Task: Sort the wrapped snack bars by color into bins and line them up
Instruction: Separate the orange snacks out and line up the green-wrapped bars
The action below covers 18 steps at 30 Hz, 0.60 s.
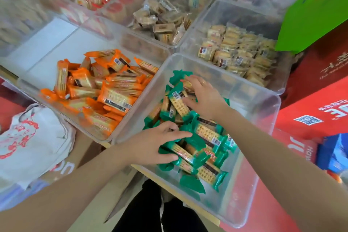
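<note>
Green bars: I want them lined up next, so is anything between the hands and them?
No. Both the left hand and right hand already rest directly on the green bars inside the open-topped clear bin.

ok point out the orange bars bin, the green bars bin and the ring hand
orange bars bin [47, 43], head view, bare white floor
green bars bin [263, 98], head view, far right rim
right hand [204, 93], head view, back of hand
</note>
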Each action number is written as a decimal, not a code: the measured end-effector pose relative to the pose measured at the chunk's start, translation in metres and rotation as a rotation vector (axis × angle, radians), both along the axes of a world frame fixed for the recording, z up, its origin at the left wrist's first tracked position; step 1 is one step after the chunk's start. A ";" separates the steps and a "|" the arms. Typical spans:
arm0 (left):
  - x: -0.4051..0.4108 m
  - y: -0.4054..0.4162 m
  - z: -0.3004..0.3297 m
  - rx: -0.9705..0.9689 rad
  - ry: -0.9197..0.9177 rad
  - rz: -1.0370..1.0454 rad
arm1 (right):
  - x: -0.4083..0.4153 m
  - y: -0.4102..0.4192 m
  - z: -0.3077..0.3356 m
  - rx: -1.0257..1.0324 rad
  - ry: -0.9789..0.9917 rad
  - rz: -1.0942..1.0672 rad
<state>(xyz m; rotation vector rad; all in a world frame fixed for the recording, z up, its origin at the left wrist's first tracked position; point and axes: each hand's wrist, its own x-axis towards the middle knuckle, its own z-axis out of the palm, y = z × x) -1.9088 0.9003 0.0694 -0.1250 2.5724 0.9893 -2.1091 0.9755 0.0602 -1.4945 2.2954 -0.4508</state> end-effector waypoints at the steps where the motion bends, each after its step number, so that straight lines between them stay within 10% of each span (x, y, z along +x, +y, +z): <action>1: 0.000 -0.003 0.000 0.033 0.019 0.026 | -0.004 -0.004 -0.002 0.030 -0.007 -0.012; 18: -0.068 -0.033 -0.008 0.263 -0.060 0.538 | -0.002 0.058 -0.009 0.438 -0.033 -0.114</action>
